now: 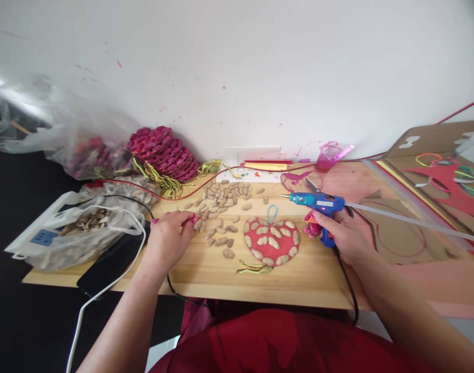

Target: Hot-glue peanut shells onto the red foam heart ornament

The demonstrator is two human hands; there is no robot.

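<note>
My right hand [340,233] is wrapped round the handle of a blue hot glue gun [318,203], its nozzle pointing left above the table. A long clear glue stick [400,217] runs out of its back. Left of it lies a red heart-shaped piece [275,231] with peanuts around its edge and several across its middle; it has a blue loop on top and a yellow-green tassel [254,268] below. At the left edge of a loose peanut pile [225,197], my left hand [170,235] pinches a peanut [198,225] between its fingertips.
Plastic bags [108,233], a white power strip [42,228] and a dark phone [108,261] lie left. Stacked magenta peanut pieces [164,158] lean on the wall. A pink cup [328,157], scissors [312,185] and cut cardboard [403,233] sit right. Cords cross the table.
</note>
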